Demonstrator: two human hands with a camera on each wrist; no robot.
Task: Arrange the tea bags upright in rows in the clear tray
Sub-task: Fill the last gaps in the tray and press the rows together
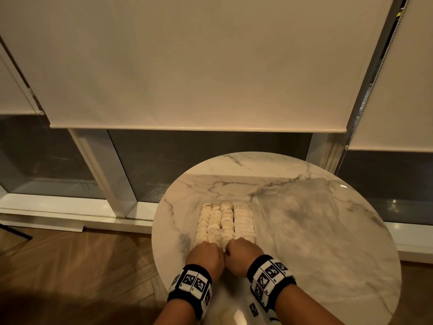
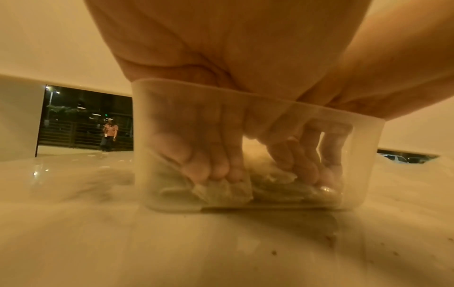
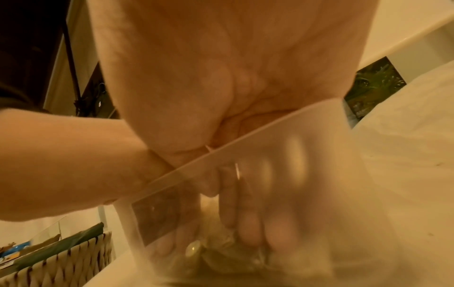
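A clear tray (image 1: 251, 203) lies lengthwise on the round marble table (image 1: 309, 221), packed with several rows of pale tea bags (image 1: 225, 221) standing upright. Both hands meet at its near end. My left hand (image 1: 206, 254) reaches down inside the tray, its fingertips (image 2: 216, 170) bunched on the top of a tea bag (image 2: 221, 193) at the near left. My right hand (image 1: 243, 250) sits beside it, its fingers (image 3: 250, 223) down in the tray (image 3: 307, 155) on tea bags there. The frosted tray wall (image 2: 363, 165) blurs both grips.
The table's near edge runs under my wrists. Bare marble spreads right of the tray. Behind the table stand a window and lowered roller blinds (image 1: 187, 66), with wooden floor (image 1: 70, 266) at the left. A woven basket (image 3: 61, 258) sits low at the left.
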